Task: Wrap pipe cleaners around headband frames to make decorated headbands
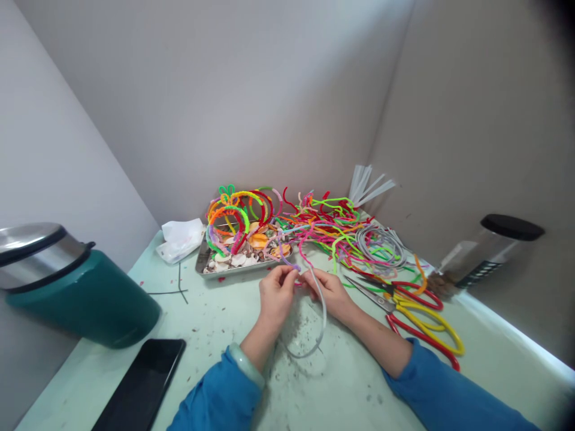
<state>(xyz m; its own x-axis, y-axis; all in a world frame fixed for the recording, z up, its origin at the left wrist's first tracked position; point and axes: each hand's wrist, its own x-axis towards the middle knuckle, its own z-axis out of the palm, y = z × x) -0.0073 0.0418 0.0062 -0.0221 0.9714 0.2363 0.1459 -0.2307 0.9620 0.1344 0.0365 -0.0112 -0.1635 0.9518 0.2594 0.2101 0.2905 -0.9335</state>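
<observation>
My left hand (275, 294) and my right hand (331, 293) meet over the middle of the pale green table (224, 323), fingers pinched together. Between them they grip a white pipe cleaner (321, 317), which loops down toward me in an arc. A purple pipe cleaner (287, 258) meets my fingertips where the hands touch. Just beyond lies a heap of coloured pipe cleaners (327, 230). Both sleeves are blue, and a pale bangle sits on my left wrist.
A metal tray (224, 268) of shells with bent pipe-cleaner shapes stands behind my hands. Red and yellow scissors (417, 311) lie right. A teal bin (67, 287) and black phone (144, 380) are left; a dark-lidded jar (489, 245) is far right. Crumpled white tissue (182, 238) lies by the wall.
</observation>
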